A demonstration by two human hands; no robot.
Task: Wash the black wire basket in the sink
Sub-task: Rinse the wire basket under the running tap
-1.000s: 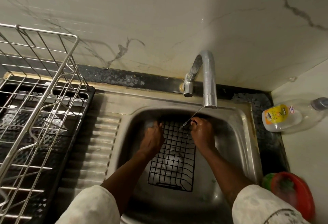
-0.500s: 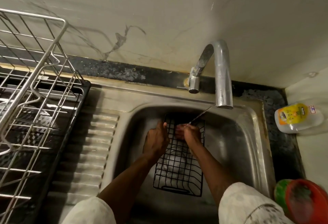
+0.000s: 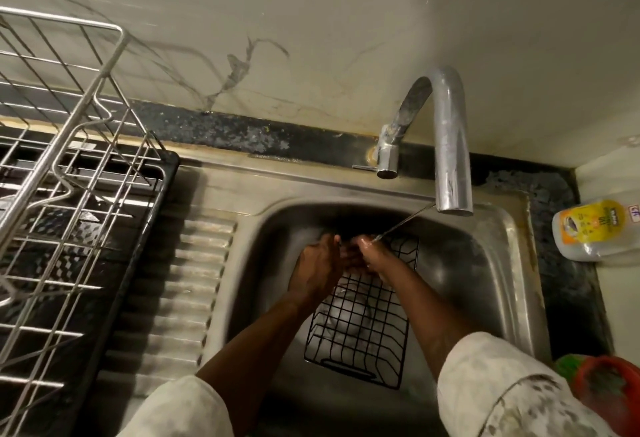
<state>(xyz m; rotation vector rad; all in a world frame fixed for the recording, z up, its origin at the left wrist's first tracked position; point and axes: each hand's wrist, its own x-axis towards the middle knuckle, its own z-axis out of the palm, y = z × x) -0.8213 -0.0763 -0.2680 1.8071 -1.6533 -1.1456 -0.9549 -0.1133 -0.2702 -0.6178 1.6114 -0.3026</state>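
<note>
The left hand (image 3: 317, 263) and right hand (image 3: 379, 258), earlier apart on the black wire basket (image 3: 363, 336), are brought together under the stream (image 3: 405, 222), so rinsing seems under way; their grip cannot be told.

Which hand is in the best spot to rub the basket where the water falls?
Probably right. The right hand is under the tap's thin stream, above the basket's far end. The left hand sits off to the side, out of the water.

You're looking at a dim, warm-toned scene; the pale wall (image 3: 346, 20) is brightest. Glare streaks the tap (image 3: 453, 145). The sink (image 3: 491, 280) drops into deep shadow at its far side. Your left hand (image 3: 317, 270) and right hand (image 3: 379, 258) are smeared by blur, and the rack (image 3: 69, 121) bows at the left edge.
</note>
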